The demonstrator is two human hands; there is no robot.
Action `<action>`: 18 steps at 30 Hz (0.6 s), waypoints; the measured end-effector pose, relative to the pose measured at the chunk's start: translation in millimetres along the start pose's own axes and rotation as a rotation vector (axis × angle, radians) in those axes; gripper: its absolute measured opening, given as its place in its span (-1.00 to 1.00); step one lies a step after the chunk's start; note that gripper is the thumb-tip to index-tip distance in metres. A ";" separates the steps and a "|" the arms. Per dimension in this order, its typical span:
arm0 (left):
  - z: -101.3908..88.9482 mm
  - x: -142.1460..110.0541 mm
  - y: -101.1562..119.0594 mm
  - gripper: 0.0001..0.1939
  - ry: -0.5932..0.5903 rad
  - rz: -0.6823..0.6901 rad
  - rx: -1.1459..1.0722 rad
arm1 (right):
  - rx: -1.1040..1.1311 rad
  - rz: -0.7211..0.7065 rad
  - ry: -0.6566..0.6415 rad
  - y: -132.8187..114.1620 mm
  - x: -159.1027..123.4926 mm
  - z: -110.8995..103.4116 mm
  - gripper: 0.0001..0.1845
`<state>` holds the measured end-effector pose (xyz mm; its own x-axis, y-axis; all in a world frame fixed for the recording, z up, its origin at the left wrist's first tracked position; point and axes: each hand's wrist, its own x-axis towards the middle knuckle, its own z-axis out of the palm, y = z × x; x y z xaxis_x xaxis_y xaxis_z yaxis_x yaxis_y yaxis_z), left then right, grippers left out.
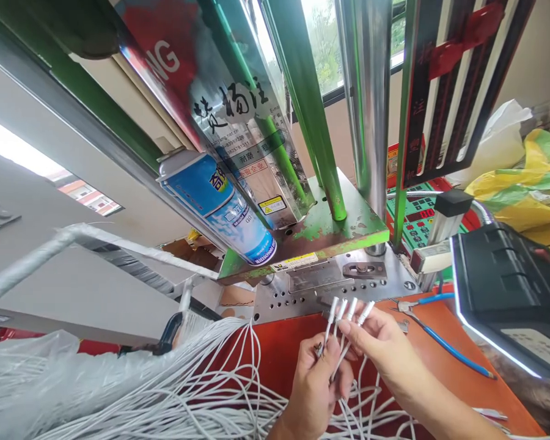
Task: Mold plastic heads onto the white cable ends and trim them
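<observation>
My left hand (pixel 315 380) is closed around a small bunch of white cables with moulded plug ends (pixel 347 311) that stick up in a fan. My right hand (pixel 379 343) pinches the same cable ends from the right, its fingers closed on them just below the plugs. Both hands hover over the orange-red table (pixel 444 379), right in front of the metal mould plate (pixel 330 282) of a green press machine. A big loose bundle of white cables (pixel 174 385) spreads across the left and trails under my hands.
A blue spray can (pixel 220 208) lies tilted on the green machine base (pixel 348 229). Blue-handled pliers (pixel 433 324) rest on the table to the right. A black box (pixel 508 299) stands at the right edge, yellow bags (pixel 527 189) behind it. Clear plastic wrap (pixel 32 373) lies bottom left.
</observation>
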<state>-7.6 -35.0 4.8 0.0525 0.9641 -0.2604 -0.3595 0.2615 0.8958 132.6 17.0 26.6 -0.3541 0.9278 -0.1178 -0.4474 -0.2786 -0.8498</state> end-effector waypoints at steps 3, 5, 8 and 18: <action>-4.5 0.9 -5.3 -0.52 -0.068 -0.014 -0.036 | 0.031 0.056 -0.051 -3.8 -2.8 2.7 -0.47; -8.2 2.5 -10.1 -0.55 -0.123 0.000 -0.074 | 0.050 0.078 -0.080 -4.5 -5.4 3.5 -0.44; -13.1 5.0 -16.5 -0.60 -0.197 0.010 -0.136 | 0.111 0.099 -0.145 -5.1 -9.4 4.4 -0.41; -15.2 6.6 -17.5 -0.60 -0.338 0.047 -0.221 | 0.094 0.100 -0.254 0.5 -11.0 2.7 -0.37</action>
<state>-15.1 -34.0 -18.0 0.3207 0.9456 -0.0547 -0.5588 0.2355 0.7952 134.0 6.0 28.9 -0.5895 0.8058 -0.0565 -0.4693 -0.3986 -0.7880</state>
